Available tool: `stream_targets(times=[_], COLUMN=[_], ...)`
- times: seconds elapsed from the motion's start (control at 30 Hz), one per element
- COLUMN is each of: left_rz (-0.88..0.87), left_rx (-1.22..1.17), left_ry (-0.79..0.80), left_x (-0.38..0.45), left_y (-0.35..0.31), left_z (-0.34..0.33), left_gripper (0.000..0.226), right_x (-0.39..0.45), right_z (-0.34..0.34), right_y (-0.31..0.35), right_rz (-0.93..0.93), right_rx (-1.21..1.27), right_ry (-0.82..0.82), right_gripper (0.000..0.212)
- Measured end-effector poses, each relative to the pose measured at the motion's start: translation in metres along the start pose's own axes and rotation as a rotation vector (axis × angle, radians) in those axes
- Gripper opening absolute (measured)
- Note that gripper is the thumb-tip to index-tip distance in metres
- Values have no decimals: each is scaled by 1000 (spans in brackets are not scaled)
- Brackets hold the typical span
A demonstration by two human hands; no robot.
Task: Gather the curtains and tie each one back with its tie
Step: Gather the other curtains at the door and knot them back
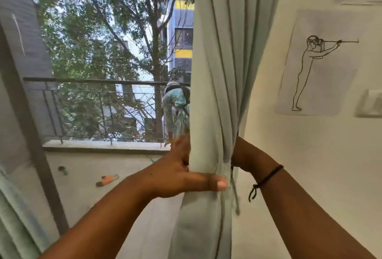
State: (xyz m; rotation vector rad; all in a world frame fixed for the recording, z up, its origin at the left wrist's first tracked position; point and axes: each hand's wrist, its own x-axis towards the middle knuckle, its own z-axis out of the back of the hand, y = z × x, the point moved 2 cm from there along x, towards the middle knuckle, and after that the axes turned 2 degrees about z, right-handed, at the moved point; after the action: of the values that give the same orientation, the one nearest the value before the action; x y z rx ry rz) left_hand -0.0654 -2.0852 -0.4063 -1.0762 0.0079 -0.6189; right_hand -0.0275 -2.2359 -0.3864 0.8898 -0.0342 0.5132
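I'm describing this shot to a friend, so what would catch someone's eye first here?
First, the pale green curtain bunched at centre, with the left hand wrapped round its front and the right hand reaching behind it. Next, the line drawing of a figure on the right wall.

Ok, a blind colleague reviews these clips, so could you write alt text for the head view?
A person's left hand wraps around a gathered pale green curtain, thumb across its front, while the right hand reaches behind it, fingers hidden. A thin tie dangles beside the bundle. A balcony railing and trees show on the left, a line drawing on the wall on the right.
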Motion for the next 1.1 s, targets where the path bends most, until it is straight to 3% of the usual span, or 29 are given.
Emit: stream_targets(times=[0.07, 0.13, 0.23, 0.33, 0.43, 0.53, 0.63, 0.73, 0.83, 0.97, 1.07, 1.1], left_rz=[5, -1, -23, 11, 27, 43, 11, -19, -37, 44, 120, 103], left_rx=[113, 224, 254, 236, 424, 754, 866, 870, 777, 347, 337, 360], left_ry=[43, 65, -27, -130, -215, -206, -181, -209, -134, -113, -175, -183], left_x=[0, 2, 6, 12, 17, 25, 32, 36, 32, 24, 28, 29], left_y=[-2, 1, 21, 49, 64, 73, 79, 81, 85, 99, 109, 109], left_z=[12, 23, 42, 63, 90, 104, 105, 107, 113, 126, 145, 150], left_gripper=[75, 55, 36, 49, 56, 72, 83, 76, 71, 54, 18, 20], right_x=[9, 17, 37, 55, 62, 63, 70, 85, 94, 97, 97, 98], right_z=[-9, -21, -46, -57, -56, -62, -77, -91, -95, -92, -86, -85], right_y=[6, 9, 4, -3, 7, 31, 43, 37, 31, 29, 24, 22], right_rz=[20, -41, -87, -139, -237, -205, -148, -201, -225, -274, -372, -400], right_rx=[33, 15, -70, -136, 149, 565, 533, 414, 227, -18, -96, -117], right_ry=[-3, -14, -16, -138, -322, -279, -236, -432, -592, -672, -693, -695], right_gripper=[34, 37, 49, 38, 6, 14, 46, 68, 60, 52, 64, 66])
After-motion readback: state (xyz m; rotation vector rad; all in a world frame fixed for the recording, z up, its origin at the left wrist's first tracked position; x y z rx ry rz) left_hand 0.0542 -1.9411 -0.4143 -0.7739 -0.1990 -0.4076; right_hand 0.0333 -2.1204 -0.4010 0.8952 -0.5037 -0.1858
